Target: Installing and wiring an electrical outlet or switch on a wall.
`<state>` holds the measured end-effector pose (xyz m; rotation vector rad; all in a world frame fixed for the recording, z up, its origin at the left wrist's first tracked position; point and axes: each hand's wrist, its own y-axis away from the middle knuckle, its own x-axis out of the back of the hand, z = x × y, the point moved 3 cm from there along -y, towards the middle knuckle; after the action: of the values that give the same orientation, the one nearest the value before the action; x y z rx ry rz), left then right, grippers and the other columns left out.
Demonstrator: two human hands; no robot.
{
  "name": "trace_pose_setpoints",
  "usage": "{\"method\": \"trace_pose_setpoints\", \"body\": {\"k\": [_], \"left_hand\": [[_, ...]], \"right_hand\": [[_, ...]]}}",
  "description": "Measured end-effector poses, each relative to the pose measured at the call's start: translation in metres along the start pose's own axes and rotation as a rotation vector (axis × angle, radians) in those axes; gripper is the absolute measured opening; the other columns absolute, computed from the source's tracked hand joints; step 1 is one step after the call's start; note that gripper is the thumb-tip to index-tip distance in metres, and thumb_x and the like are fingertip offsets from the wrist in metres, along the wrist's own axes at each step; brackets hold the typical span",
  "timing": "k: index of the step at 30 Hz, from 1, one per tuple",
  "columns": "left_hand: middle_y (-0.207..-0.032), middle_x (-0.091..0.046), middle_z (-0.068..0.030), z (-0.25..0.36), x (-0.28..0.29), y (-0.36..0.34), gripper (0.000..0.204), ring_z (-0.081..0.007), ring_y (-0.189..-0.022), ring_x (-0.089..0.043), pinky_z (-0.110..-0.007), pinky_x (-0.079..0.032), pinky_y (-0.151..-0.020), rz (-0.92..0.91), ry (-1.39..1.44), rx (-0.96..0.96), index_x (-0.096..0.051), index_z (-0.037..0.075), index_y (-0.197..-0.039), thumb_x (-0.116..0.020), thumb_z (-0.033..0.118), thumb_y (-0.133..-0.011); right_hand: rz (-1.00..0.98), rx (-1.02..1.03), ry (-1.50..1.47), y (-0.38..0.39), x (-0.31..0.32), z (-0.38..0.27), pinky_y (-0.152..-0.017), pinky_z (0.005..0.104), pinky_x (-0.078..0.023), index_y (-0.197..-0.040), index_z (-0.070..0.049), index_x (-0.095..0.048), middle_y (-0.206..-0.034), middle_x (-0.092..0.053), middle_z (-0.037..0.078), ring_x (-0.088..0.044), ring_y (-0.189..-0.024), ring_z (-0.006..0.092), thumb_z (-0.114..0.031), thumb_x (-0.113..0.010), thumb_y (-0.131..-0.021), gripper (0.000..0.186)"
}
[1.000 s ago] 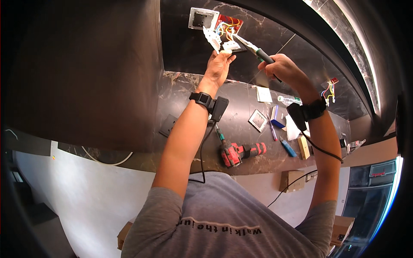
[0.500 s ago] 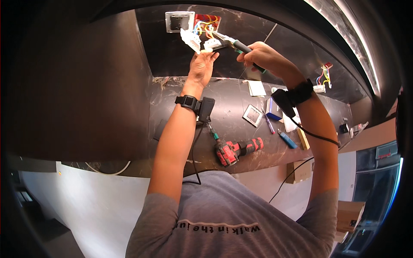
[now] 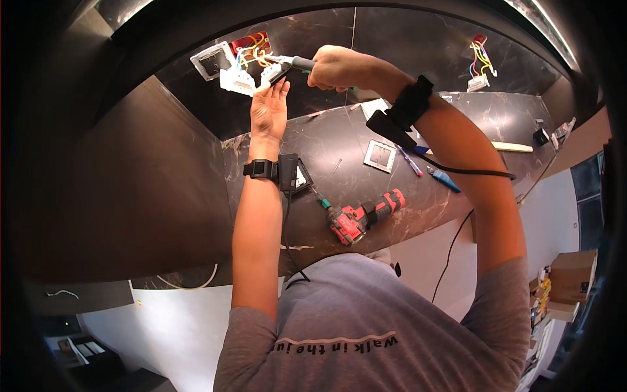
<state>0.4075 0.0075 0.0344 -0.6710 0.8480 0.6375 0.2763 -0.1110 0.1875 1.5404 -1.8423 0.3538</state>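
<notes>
My left hand reaches up with its fingertips closed on a white socket module with a dark edge, hanging on coloured wires from a red wall box. My right hand grips pliers with dark grey and green handles, their jaws at the wires just above that module. Another white module hangs to the left, beside a framed socket on the dark marbled wall. The exact point where the jaws touch is too small to tell.
On the marbled counter below lie a red drill, a square frame, a purple screwdriver and a blue tool. A second red box with wires hangs at right. A dark shelf edge runs overhead.
The view has turned, putting the wall boxes further left. My right hand has moved left and up in the picture, and the pliers lie more nearly horizontal. My left hand still holds a module.
</notes>
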Motion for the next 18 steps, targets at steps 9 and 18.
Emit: {"method": "trace_pose_setpoints", "body": {"k": [9,18], "left_hand": [[-0.127,-0.062,-0.0099,0.003,-0.002,0.001,0.037,-0.0260,-0.122,-0.054,-0.042,-0.039,-0.111,-0.019,-0.027,0.013,-0.058,0.003,-0.125,-0.063,0.021,-0.094],[-0.127,-0.061,-0.0103,0.002,0.004,0.000,0.048,-0.0277,-0.123,-0.055,-0.042,-0.038,-0.113,-0.067,-0.017,0.040,-0.056,0.001,-0.127,-0.072,0.020,-0.086]], "right_hand": [[-0.046,0.041,-0.209,0.021,0.014,0.008,-0.046,0.0271,-0.039,-0.077,0.003,-0.066,-0.059,-0.052,0.002,-0.049,-0.048,0.0123,-0.009,-0.061,-0.072,0.014],[-0.235,0.041,-0.858,0.029,0.001,0.016,-0.057,0.0297,-0.050,-0.098,0.010,-0.061,-0.086,-0.060,0.014,-0.060,-0.071,0.0181,0.000,-0.051,-0.073,0.029]]}}
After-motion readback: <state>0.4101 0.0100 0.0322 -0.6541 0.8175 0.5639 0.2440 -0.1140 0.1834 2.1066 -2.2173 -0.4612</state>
